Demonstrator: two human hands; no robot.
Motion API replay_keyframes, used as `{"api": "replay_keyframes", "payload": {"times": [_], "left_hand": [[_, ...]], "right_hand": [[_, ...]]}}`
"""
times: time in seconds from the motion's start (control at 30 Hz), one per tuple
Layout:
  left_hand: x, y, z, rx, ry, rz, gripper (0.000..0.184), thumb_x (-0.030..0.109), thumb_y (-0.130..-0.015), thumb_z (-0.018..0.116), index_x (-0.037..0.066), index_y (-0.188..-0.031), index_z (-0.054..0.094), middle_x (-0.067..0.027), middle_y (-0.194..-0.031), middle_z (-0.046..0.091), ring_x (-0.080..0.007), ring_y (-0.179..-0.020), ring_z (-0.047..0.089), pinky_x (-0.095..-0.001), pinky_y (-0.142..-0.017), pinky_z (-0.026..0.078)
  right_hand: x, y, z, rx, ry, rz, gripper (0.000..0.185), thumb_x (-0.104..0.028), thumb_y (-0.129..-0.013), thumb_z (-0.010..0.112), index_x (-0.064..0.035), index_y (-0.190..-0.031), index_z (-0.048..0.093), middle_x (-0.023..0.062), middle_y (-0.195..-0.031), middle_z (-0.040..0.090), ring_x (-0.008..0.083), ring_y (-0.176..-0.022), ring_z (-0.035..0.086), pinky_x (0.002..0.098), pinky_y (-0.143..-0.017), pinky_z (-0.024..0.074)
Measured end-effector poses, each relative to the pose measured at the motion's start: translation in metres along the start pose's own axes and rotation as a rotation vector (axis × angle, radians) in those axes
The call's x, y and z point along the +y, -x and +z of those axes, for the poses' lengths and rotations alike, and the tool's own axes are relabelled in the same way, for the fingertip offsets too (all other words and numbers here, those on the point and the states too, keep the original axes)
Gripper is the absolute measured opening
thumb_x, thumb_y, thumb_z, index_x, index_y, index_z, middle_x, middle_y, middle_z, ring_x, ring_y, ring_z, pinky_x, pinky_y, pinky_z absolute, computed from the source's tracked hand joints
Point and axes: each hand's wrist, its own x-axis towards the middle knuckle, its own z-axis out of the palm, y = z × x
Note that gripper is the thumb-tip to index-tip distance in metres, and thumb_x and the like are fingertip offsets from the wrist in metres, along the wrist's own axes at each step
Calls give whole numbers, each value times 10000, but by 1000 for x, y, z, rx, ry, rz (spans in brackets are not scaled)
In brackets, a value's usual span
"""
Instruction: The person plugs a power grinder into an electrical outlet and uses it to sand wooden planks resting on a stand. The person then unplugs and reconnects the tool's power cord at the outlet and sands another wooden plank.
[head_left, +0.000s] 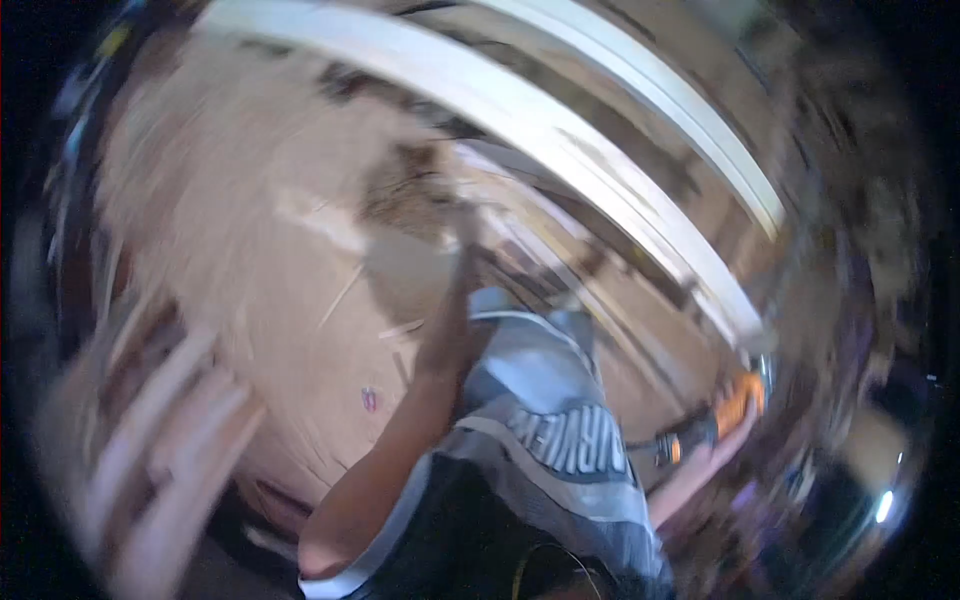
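The whole view is smeared by motion. My right hand (738,437) is wrapped round an orange and black power tool (735,407) low on the right side; its exact kind is too blurred to name. My left arm reaches forward over the brown ground, and my left hand (462,228) is a blur near a dark brown patch (405,190). Its fingers cannot be made out, nor whether anything is in them. A small pinkish object (370,399) lies on the ground left of my forearm.
Two long white beams (520,105) (660,85) run diagonally across the top and right. Light wooden pieces (165,430) stand at the lower left. Brown, sandy-looking ground (230,150) fills the left and middle, with thin sticks on it.
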Motion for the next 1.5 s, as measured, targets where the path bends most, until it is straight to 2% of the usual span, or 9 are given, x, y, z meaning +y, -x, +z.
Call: {"api": "replay_keyframes", "payload": {"times": [0.37,0.67,0.87,0.9,1.07,1.17,1.2,1.3,1.5], "left_hand": [[83,-24,275,-396,628,-386,852,695,-927,562,152,-1538,324,-120,-1308,584,-270,-1098,579,-485,-869,533],[47,-146,181,-370,763,-15,930,680,-932,559,58,-1560,271,-188,-1419,555,-385,-1245,574,-551,-969,531],[145,-155,112,46,-328,283,769,603,-1052,318,14,-1545,312,-159,-1571,407,-382,-1344,511,-500,-1105,465],[164,-155,119,12,298,-10,746,598,-1054,314,32,-1539,344,-150,-1558,432,-373,-1345,515,-479,-1117,456],[161,-212,86,-16,375,-190,665,540,-1056,337,53,-1491,462,-130,-1488,539,-333,-1358,519,-529,-1043,496],[152,-200,128,269,-519,841,547,452,-952,542,9,-1268,592,-118,-1225,646,-305,-1108,625,-459,-959,515],[148,-182,157,343,-824,1177,510,422,-917,611,-6,-1194,636,-114,-1138,682,-295,-1025,660,-436,-931,522],[212,-27,274,-409,-1011,1016,515,452,-928,649,24,-1214,650,-181,-1111,696,-310,-1172,618,-521,-1063,401],[197,-13,320,-523,-1394,897,576,546,-1024,390,103,-1133,743,-203,-1107,721,-407,-1049,672,-571,-1061,382]], "right_hand": [[-32,2,-61,40,-566,223,366,-327,-938,651,-68,-1169,534,107,-840,643,237,-633,653,375,-588,594],[-22,3,-95,233,-514,93,333,-330,-945,655,-62,-1094,526,101,-837,622,236,-664,649,358,-582,590],[-12,7,-90,347,-396,122,321,-306,-942,658,-54,-1104,541,104,-847,628,237,-665,659,363,-588,587],[-7,4,-93,378,-345,114,315,-288,-949,648,-44,-1122,550,99,-843,627,233,-662,663,365,-593,585],[-4,-3,-99,370,5,82,335,-307,-926,694,-42,-1100,586,70,-846,637,186,-659,658,322,-596,568],[3,-27,-85,320,662,-107,317,-222,-913,694,-40,-1151,591,24,-820,620,109,-658,625,288,-580,531],[13,-40,-87,280,878,54,439,-323,-872,710,8,-1141,603,188,-925,723,252,-842,734,381,-722,570],[41,-65,-32,55,1285,-159,556,-363,-865,710,31,-1221,547,256,-901,709,407,-822,715,467,-714,571],[99,-81,81,-280,1334,-125,699,-450,-846,733,58,-1242,460,289,-880,699,447,-797,708,520,-691,577]]}}
